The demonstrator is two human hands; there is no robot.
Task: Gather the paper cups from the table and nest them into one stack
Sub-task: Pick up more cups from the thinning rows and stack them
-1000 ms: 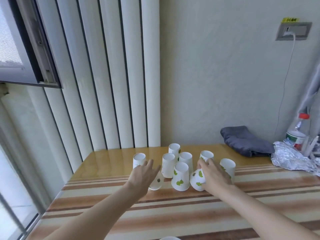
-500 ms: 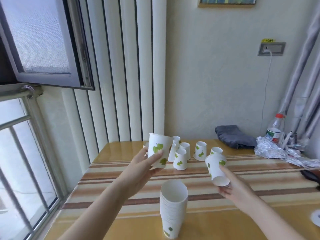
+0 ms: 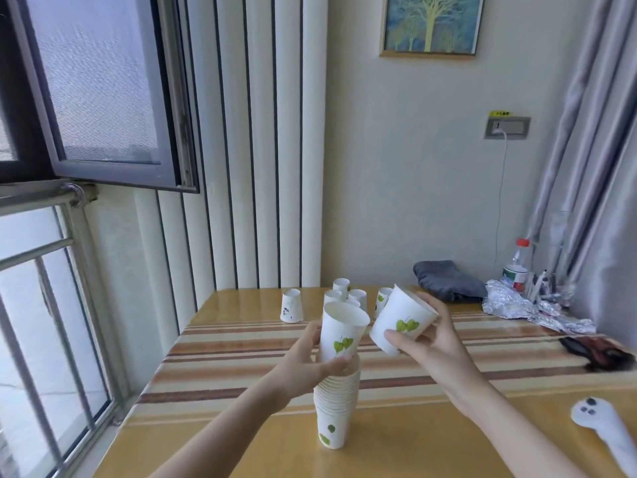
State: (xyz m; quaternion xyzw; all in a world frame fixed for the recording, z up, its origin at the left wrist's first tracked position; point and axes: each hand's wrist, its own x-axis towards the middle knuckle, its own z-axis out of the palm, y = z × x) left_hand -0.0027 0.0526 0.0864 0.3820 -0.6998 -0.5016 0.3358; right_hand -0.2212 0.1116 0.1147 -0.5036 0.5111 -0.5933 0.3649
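Note:
A tall stack of nested white paper cups with green leaves (image 3: 336,408) stands upright near the table's front. My left hand (image 3: 312,360) grips one upright cup (image 3: 341,334) whose base sits in the top of the stack. My right hand (image 3: 431,339) holds a second cup (image 3: 400,320) tilted to the left, just right of and slightly above the first. Several more cups stand upside down at the far side of the table: one alone on the left (image 3: 291,305) and a cluster (image 3: 348,294) behind the held cups.
The table (image 3: 241,357) has a striped cloth. A grey folded cloth (image 3: 448,279), crumpled foil (image 3: 517,307) and a plastic bottle (image 3: 517,267) sit at the back right. A dark object (image 3: 596,351) and a white controller (image 3: 606,429) lie on the right. An open window (image 3: 96,91) is at the left.
Both hands came back from the far cups, each carrying one. The left cup now sits in the top of the stack, and the right cup is raised beside it. The view tilted upward.

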